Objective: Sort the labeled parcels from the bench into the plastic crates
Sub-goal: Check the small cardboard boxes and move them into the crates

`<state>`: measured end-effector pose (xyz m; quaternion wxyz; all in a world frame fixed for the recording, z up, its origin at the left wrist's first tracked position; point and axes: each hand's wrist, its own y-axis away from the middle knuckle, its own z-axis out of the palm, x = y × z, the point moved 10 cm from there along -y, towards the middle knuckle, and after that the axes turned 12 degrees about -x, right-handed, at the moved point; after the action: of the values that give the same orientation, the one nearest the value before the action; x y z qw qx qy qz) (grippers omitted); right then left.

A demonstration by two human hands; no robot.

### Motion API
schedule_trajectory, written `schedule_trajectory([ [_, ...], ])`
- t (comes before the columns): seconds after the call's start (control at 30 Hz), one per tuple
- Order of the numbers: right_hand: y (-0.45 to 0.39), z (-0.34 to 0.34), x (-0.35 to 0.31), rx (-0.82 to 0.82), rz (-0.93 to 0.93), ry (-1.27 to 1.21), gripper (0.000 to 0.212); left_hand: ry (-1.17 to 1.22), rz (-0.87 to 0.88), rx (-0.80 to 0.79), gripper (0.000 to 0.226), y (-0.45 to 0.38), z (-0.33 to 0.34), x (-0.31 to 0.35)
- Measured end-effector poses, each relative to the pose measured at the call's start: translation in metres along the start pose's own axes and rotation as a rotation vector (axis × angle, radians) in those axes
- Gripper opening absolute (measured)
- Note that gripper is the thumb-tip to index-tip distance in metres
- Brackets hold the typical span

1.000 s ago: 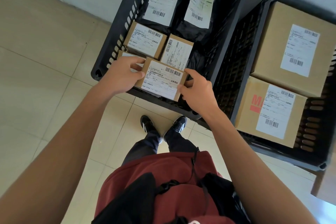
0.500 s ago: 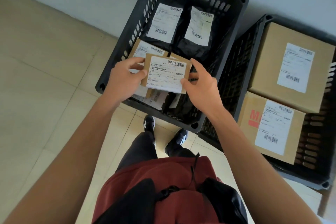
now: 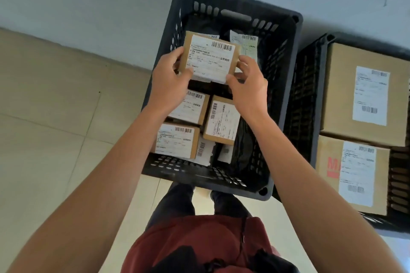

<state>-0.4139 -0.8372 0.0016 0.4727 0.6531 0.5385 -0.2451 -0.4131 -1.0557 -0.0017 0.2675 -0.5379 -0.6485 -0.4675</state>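
A small brown cardboard parcel (image 3: 209, 57) with a white barcode label hangs over the far half of a black plastic crate (image 3: 286, 86). My left hand (image 3: 169, 83) grips its left edge and my right hand (image 3: 248, 83) grips its right edge. Under it, inside the crate, lie three small labeled boxes: one (image 3: 190, 107) behind my left wrist, one (image 3: 221, 121) standing on its side, and one (image 3: 176, 141) near the front wall. A black mailer bag with a white label (image 3: 249, 45) shows at the back; the held parcel hides most of the back.
A second black crate (image 3: 310, 104) stands to the right and holds two large labeled cartons, one at the back (image 3: 363, 95) and one in front (image 3: 352, 173). A grey wall runs behind both crates. Tan floor tiles (image 3: 55, 106) spread to the left. My feet stand at the near crate's front.
Both hands have carried the small parcel from the crate's near edge toward its far end. The view has tilted, so the boxes inside now show below the parcel.
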Motion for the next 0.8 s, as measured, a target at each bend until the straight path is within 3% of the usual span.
schedule_trajectory([
  [0.17, -0.034, 0.003, -0.01, 0.047, -0.043, -0.008, 0.052, -0.127, 0.045, -0.036, 0.062, -0.039, 0.004, 0.01],
  [0.33, -0.06, 0.01, -0.01, 0.034, -0.039, 0.058, 0.059, -0.181, 0.089, -0.062, 0.058, -0.062, 0.006, 0.015],
  [0.8, -0.065, 0.03, -0.007, -0.034, -0.051, 0.142, 0.049, -0.461, 0.036, -0.191, 0.063, -0.078, 0.019, -0.015],
])
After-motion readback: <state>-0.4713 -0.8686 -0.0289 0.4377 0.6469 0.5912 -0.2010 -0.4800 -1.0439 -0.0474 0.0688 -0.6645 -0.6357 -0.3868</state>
